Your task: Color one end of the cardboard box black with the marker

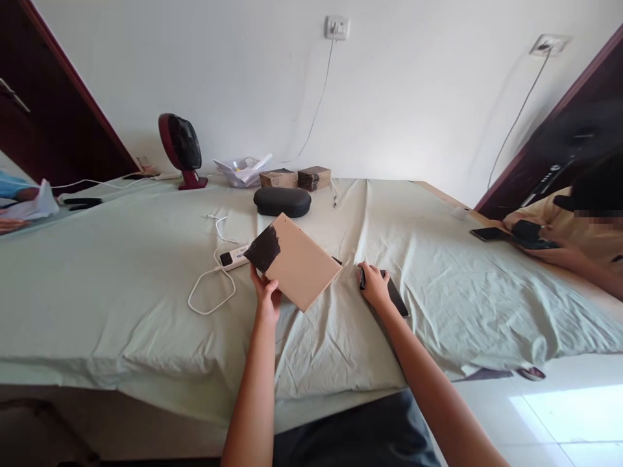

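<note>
My left hand is closed on the lower left edge of a tan cardboard box, thumb on its face. The box is tilted above the cloth, and a rough black patch covers its left corner. To the right, my right hand is closed around a short black pen-like thing, mostly hidden by the fingers. Under and beside that hand lies a flat black phone-like object. A small dark tip shows behind the box's right corner; what it belongs to is hidden.
Behind the box are a black case, two small cardboard boxes, a white basket and a dark red fan. A power strip with a white cable lies left. People sit at both ends; one holds a dark device.
</note>
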Motion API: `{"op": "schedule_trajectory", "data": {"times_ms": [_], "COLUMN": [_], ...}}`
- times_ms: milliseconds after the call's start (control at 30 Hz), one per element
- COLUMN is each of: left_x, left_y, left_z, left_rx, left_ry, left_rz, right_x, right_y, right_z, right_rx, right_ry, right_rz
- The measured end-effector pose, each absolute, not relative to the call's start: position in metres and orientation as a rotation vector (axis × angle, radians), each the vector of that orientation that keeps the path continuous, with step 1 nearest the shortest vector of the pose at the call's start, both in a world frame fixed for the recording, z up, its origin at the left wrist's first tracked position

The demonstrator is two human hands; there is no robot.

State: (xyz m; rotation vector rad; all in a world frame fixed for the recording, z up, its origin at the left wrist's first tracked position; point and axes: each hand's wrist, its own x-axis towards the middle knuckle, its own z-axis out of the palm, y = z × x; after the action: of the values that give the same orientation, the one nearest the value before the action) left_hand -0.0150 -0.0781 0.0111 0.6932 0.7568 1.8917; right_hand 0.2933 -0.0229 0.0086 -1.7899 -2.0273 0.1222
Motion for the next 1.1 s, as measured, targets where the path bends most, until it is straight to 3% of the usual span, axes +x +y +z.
{"op": "schedule_trajectory", "data": {"times_ms": [533, 1100], "left_x": [-0.012, -0.006], "left_y": [-0.085, -0.082], "left_z": [0.008, -0.006], "left_rx": [0.528, 0.813], "left_ry": [0.724, 0.953], "left_rz": [1.705, 1.667], "right_x": [0.299, 0.302], "right_y": [-0.022, -0.026], "right_z": [0.000, 0.006], "right_rx": [-1.724, -1.646], "right_ry": [-1.988, -1.948], "right_rz": [0.149, 0.250]}}
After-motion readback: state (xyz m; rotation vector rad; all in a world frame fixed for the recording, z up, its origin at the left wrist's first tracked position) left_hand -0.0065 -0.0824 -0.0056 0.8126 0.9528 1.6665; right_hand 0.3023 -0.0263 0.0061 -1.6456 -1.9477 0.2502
